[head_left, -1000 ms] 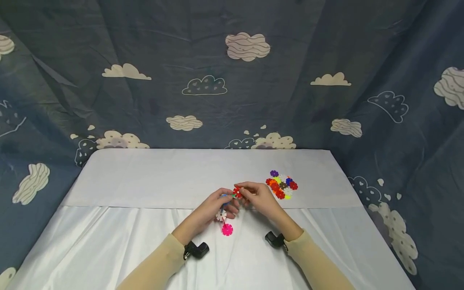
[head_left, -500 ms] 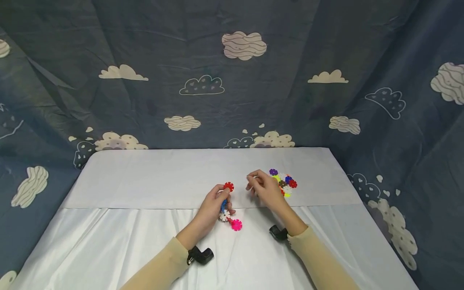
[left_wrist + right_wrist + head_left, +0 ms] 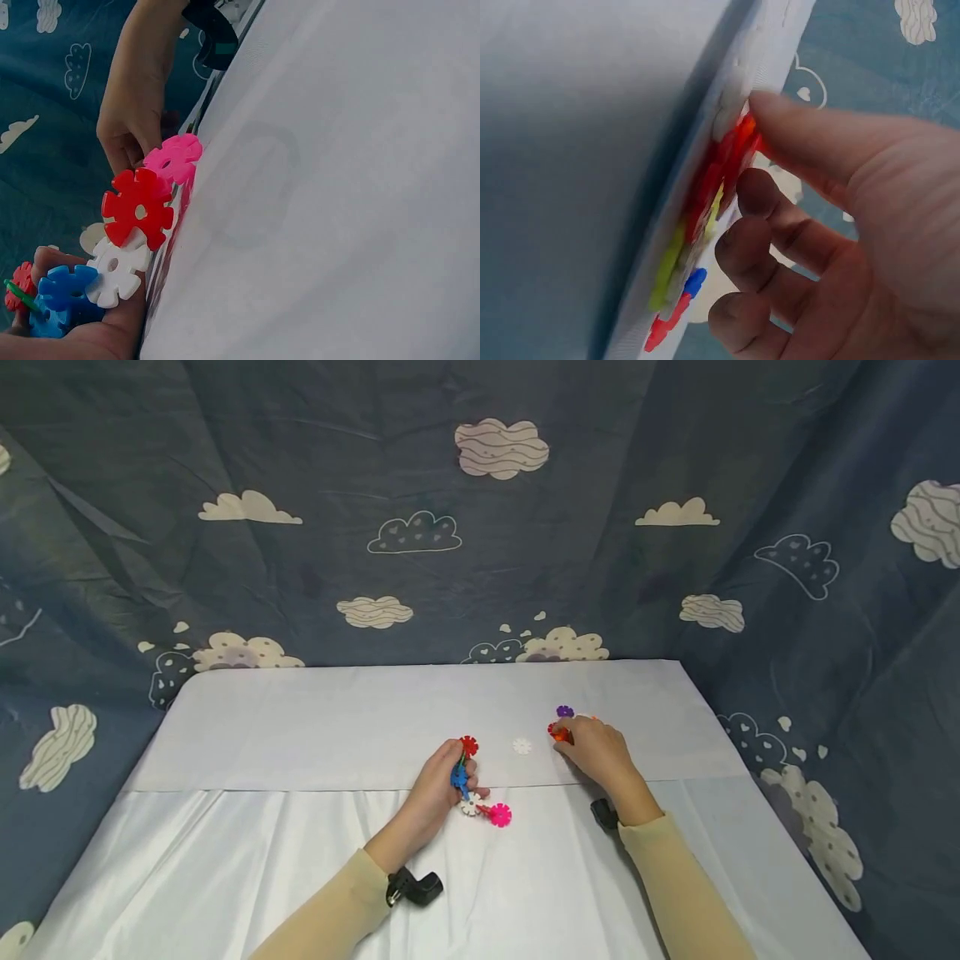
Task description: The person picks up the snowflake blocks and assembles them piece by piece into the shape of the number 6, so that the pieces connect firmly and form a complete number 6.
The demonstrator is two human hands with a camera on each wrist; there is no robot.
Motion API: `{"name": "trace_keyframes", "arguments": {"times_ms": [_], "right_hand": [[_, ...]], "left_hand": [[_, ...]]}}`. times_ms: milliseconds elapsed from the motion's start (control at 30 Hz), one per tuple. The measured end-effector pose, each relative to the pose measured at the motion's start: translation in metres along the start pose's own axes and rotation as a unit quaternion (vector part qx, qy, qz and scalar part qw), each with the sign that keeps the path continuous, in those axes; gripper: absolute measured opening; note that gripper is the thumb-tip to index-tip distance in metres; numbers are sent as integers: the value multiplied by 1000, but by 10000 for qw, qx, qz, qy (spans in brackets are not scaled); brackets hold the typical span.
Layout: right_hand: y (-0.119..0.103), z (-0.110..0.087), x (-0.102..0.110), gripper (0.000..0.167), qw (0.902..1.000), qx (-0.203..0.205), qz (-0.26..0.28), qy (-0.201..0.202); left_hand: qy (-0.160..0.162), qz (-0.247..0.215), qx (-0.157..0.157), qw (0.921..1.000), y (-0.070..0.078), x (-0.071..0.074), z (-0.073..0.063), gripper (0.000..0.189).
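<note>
My left hand [image 3: 437,781] holds a chain of interlocking snowflake discs. In the head view, a red disc [image 3: 469,746] tops it, blue discs [image 3: 460,776] lie along the fingers, and a white disc [image 3: 471,805] and a pink disc [image 3: 500,814] hang below. The left wrist view also shows a red disc [image 3: 139,210] and a green disc [image 3: 21,295] seen edge-on. My right hand [image 3: 600,752] is at the loose pile, thumb and fingertips right at red and orange discs [image 3: 559,732]; I cannot tell whether it pinches one. The hand hides most of the pile.
A single white disc [image 3: 522,746] lies on the white table [image 3: 337,727] between the hands. At the pile's far side is a purple disc [image 3: 565,712]. A dark curtain with cloud prints [image 3: 420,460] stands behind the table.
My right hand has left the chain and moved right to the pile. The lone white disc now shows on the table. The left hand has kept the chain, whose pink end has swung right.
</note>
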State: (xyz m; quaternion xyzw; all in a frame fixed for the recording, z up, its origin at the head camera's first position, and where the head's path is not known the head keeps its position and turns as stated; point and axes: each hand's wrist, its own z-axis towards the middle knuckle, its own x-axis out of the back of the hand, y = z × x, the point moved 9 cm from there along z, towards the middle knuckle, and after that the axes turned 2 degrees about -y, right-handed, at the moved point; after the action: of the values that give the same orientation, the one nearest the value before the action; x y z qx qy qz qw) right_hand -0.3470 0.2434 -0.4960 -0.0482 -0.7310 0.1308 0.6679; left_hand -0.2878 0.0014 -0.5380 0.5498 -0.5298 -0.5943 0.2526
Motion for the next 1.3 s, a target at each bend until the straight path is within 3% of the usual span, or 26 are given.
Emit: {"name": "trace_keyframes", "arguments": {"times_ms": [167, 300, 467, 567, 800, 1033, 1167, 1300], "right_hand": [[6, 2, -2, 42, 9995, -271, 169, 18], [9, 3, -1, 37, 9992, -385, 95, 47], [1, 3, 7, 19, 9982, -146, -428, 384], [-2, 3, 9, 15, 9979, -34, -471, 449], [27, 1, 8, 52, 9976, -655, 130, 179], [46, 4, 5, 36, 9921, -733, 1017, 60], [63, 4, 8, 47, 9863, -878, 1396, -9], [79, 2, 6, 58, 9828, -961, 1536, -362]], "left_hand": [[-3, 149, 34, 9999, -1, 1, -2, 31], [-24, 123, -1, 9999, -1, 0, -2, 26], [4, 29, -38, 10000, -1, 0, -1, 16], [19, 63, -23, 10000, 0, 0, -1, 14], [-59, 199, -50, 9998, 1, -3, -2, 14], [-129, 239, -54, 9996, 0, -2, -2, 15], [-154, 215, -35, 9996, -1, -3, -1, 14], [-184, 214, -17, 9996, -1, -3, 0, 14]]}}
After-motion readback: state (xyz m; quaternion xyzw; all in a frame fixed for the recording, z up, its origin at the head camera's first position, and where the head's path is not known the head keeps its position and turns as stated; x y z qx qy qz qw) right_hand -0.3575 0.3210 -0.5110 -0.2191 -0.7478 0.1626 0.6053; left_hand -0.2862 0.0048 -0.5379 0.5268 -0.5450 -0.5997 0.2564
